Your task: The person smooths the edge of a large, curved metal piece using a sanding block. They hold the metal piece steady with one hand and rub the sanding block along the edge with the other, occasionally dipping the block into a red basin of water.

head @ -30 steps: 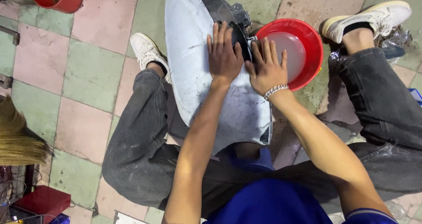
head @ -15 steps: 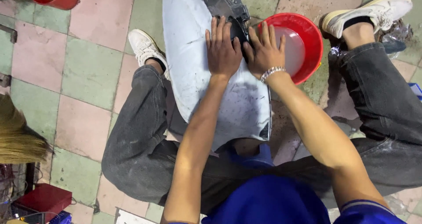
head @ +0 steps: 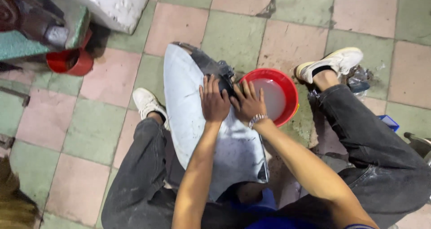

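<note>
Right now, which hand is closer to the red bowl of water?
Right. The right hand lies flat on the grey panel just beside the red bowl; the left hand presses farther along the panel, away from it.

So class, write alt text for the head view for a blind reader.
Both hands, left hand and right hand, press flat on a pale grey curved panel between the seated person's knees, beside a red basin of cloudy water on a tiled floor.

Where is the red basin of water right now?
In the head view, the red basin sits on the tiled floor just right of the pale grey panel, beside the right hand and near the white shoe.
</note>
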